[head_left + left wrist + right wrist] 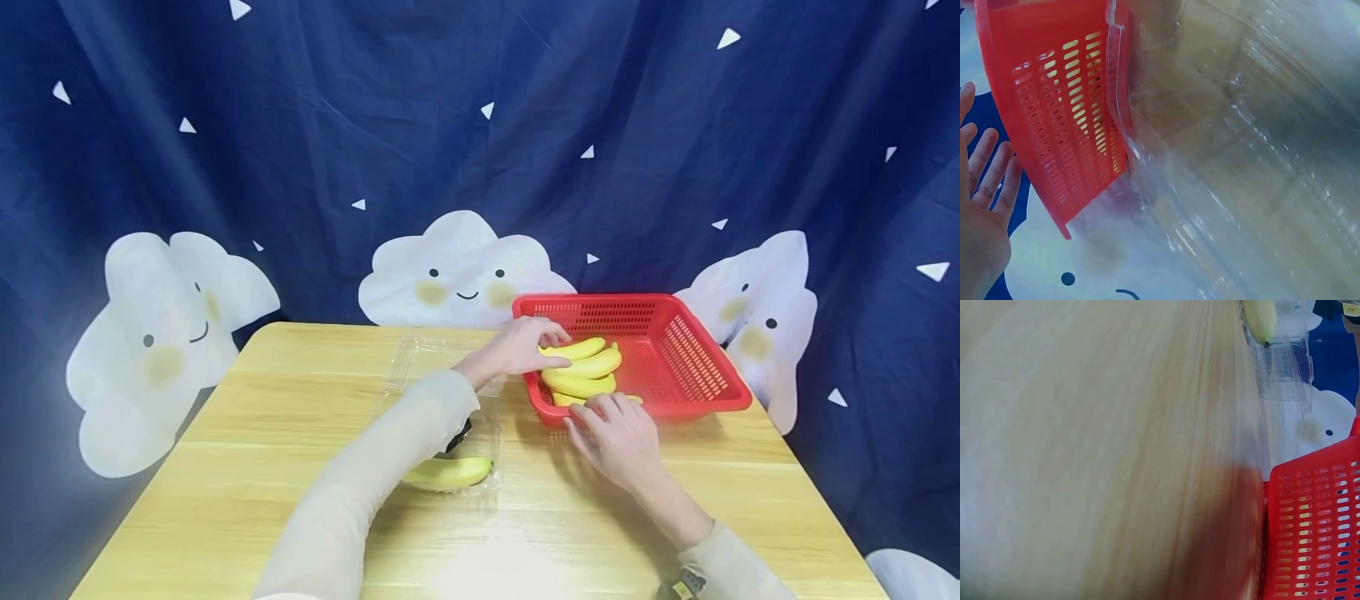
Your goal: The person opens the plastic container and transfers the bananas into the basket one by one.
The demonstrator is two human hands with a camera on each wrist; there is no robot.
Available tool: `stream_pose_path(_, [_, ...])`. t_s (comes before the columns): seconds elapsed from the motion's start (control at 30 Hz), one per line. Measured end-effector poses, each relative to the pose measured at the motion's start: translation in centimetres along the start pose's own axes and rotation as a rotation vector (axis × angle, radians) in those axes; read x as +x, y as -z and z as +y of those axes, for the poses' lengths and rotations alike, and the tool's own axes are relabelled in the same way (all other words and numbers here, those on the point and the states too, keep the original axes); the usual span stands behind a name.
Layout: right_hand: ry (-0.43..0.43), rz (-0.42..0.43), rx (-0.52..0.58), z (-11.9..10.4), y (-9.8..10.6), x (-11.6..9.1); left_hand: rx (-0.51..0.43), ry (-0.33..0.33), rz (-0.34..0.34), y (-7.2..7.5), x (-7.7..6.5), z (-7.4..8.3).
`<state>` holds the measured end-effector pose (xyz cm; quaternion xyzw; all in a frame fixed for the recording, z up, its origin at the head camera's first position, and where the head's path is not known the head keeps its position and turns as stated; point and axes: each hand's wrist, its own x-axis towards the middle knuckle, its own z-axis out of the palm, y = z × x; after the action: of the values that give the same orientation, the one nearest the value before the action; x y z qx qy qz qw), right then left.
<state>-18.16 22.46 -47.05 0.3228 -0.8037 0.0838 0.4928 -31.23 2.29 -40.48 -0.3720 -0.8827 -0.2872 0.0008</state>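
Several yellow bananas (581, 385) lie together in the left part of a red plastic basket (697, 407). My left hand (528, 343) reaches over the basket's left rim, its thumb and fingers spread at the upper bananas; in the left wrist view its fingers look extended. My right hand (618, 437) is at the front rim, fingers bent over it beside the lowest banana; its fingertips are hidden, so any hold cannot be seen. A separate banana (453, 472) lies in a clear plastic clamshell box (491, 433), partly behind my left forearm.
The box's raised clear lid (420, 358) stands left of the basket. Wooden table (225, 500) extends around both containers. A dark blue curtain (420, 125) with white clouds hangs behind the table's far edge.
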Motion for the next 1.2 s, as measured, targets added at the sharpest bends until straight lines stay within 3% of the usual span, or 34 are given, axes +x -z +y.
stream_pose_path(0.63, [-0.009, 0.005, -0.005, -0.1, 0.1, 0.1, 0.099, -0.008, -0.031, 2.9, -2.9, -2.6])
stream_pose_path(0.93, [-0.005, -0.001, -0.005, -0.1, 0.1, 0.2, 0.07, 0.077, -0.068, 4.6, -5.2, -3.6])
stream_pose_path(1.2, [0.001, 0.0, -0.011, -0.1, 0.1, 0.2, 0.097, 0.077, -0.102, 5.7, -7.3, -4.3])
